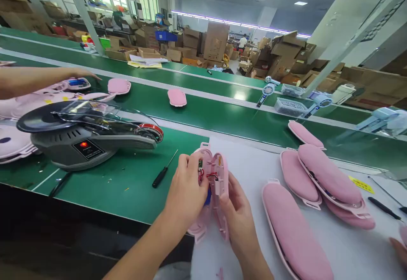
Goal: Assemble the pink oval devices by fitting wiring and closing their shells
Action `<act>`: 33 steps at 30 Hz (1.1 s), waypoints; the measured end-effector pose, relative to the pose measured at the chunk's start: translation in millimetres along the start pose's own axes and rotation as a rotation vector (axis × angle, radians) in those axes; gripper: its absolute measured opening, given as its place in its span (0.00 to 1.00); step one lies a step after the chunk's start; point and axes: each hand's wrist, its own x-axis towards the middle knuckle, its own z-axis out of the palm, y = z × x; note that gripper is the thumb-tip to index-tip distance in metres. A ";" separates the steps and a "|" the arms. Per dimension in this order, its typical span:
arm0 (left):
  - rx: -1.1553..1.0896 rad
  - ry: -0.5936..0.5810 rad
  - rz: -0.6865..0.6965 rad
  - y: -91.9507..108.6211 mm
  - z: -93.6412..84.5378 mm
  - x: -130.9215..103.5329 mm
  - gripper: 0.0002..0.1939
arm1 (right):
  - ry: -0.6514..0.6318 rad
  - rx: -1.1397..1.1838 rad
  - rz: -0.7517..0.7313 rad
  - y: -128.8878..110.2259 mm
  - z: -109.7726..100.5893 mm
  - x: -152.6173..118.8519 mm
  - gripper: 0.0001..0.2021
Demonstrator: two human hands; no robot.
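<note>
Two halves of a pink plastic case (223, 212) stand opened apart like a book at the middle front, with red and black wires, a small green board and a blue part inside. My left hand (187, 182) is closed on the left half, its fingertips at the wires and board. Around the outer side of the right half, my right hand (238, 212) is wrapped, thumb on the rim. A black screwdriver (160, 176) lies on the green mat left of my left hand. Several padded pink cases (294, 229) lie to the right on the white sheet.
A grey machine with a black disc (85, 136) stands at the left. Another person's arm (41, 81) reaches in behind it. Pink pieces (177, 97) lie on the green belt (222, 110). Another screwdriver (384, 208) and part of a person's hand (399, 250) are at the right.
</note>
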 end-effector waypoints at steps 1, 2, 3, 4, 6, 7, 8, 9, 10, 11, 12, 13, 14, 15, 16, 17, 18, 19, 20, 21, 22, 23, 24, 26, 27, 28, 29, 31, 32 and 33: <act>0.016 -0.009 0.013 0.7 -1.0 0.0 0.21 | 0.001 -0.026 -0.006 -1.3 1.6 0.2 0.25; 0.032 -0.023 0.023 1.4 -1.7 0.1 0.23 | 0.009 -0.055 -0.006 -2.9 3.4 0.4 0.25; 0.049 -0.041 0.030 2.1 -2.2 0.4 0.24 | 0.013 -0.079 -0.001 -4.5 5.3 0.6 0.24; 0.064 -0.061 0.033 2.8 -2.5 0.7 0.23 | 0.016 -0.096 0.008 -6.1 7.4 0.7 0.24; 0.089 -0.096 0.037 4.1 -2.9 1.6 0.19 | 0.038 -0.108 0.039 -8.9 11.9 0.8 0.24; 0.094 -0.109 0.036 4.7 -3.1 2.1 0.17 | 0.060 -0.113 0.063 -9.8 14.3 0.8 0.24; 0.094 -0.121 0.031 5.3 -3.4 2.6 0.16 | 0.084 -0.124 0.089 -10.4 16.6 0.8 0.24; 0.091 -0.135 0.026 5.8 -3.6 2.9 0.15 | 0.109 -0.136 0.107 -10.7 18.8 0.8 0.25; 0.088 -0.148 0.023 6.1 -3.9 3.1 0.14 | 0.127 -0.146 0.117 -10.9 20.7 0.8 0.25; 0.087 -0.159 0.021 6.3 -4.0 3.0 0.14 | 0.131 -0.151 0.119 -11.0 22.1 0.9 0.26; 0.078 -0.165 0.020 6.2 -4.1 2.7 0.14 | 0.125 -0.149 0.118 -11.0 22.9 1.2 0.26; 0.053 -0.167 0.024 5.6 -4.1 2.2 0.14 | 0.117 -0.138 0.115 -10.9 23.0 1.5 0.25; 0.004 -0.161 0.031 4.6 -3.9 1.6 0.16 | 0.112 -0.120 0.116 -10.6 22.4 2.0 0.25; -0.070 -0.150 0.035 3.0 -3.7 1.2 0.19 | 0.110 -0.096 0.117 -10.1 21.1 2.6 0.25; -0.168 -0.134 0.028 0.8 -3.3 0.9 0.24 | 0.110 -0.066 0.117 -9.2 19.2 3.2 0.25; -0.288 -0.120 0.003 -2.0 -2.9 1.1 0.29 | 0.113 -0.033 0.114 -8.0 16.9 3.8 0.24; -0.420 -0.119 -0.042 -5.1 -2.2 1.7 0.34 | 0.113 0.000 0.113 -6.6 14.6 4.2 0.24; -0.553 -0.137 -0.102 -8.5 -1.4 2.7 0.37 | 0.111 0.030 0.111 -5.2 12.4 4.4 0.24; -0.687 -0.171 -0.163 -11.8 -0.2 3.9 0.36 | 0.108 0.053 0.106 -4.0 10.6 4.5 0.24; -0.816 -0.221 -0.213 -14.9 1.3 5.1 0.34 | 0.108 0.070 0.098 -3.1 9.3 4.5 0.24; -0.936 -0.277 -0.244 -17.3 3.2 6.1 0.32 | 0.107 0.079 0.090 -2.6 8.6 4.4 0.23; -1.045 -0.334 -0.256 -19.0 5.4 6.5 0.30 | 0.104 0.084 0.081 -2.7 8.3 4.3 0.23; -1.146 -0.380 -0.260 -19.8 7.7 6.4 0.29 | 0.100 0.085 0.075 -3.2 8.4 4.2 0.23; -1.310 -0.453 -0.277 -18.6 12.3 5.0 0.31 | 0.090 0.075 0.086 -5.4 9.0 4.4 0.22; -1.364 -0.476 -0.291 -17.1 14.4 3.9 0.32 | 0.087 0.068 0.096 -6.7 9.2 4.7 0.21; -1.400 -0.486 -0.306 -15.2 16.1 3.0 0.33 | 0.089 0.061 0.101 -8.0 9.1 5.1 0.21; -1.423 -0.486 -0.320 -13.4 17.7 2.4 0.34 | 0.094 0.054 0.100 -9.1 8.7 5.6 0.21; -1.444 -0.475 -0.329 -10.4 20.5 2.0 0.33 | 0.110 0.044 0.088 -10.7 7.5 6.3 0.19; -1.450 -0.471 -0.323 -9.4 21.8 2.2 0.31 | 0.119 0.040 0.081 -11.2 6.7 6.5 0.19; -1.454 -0.475 -0.313 -8.6 23.1 2.6 0.30 | 0.128 0.035 0.075 -11.5 5.9 6.6 0.18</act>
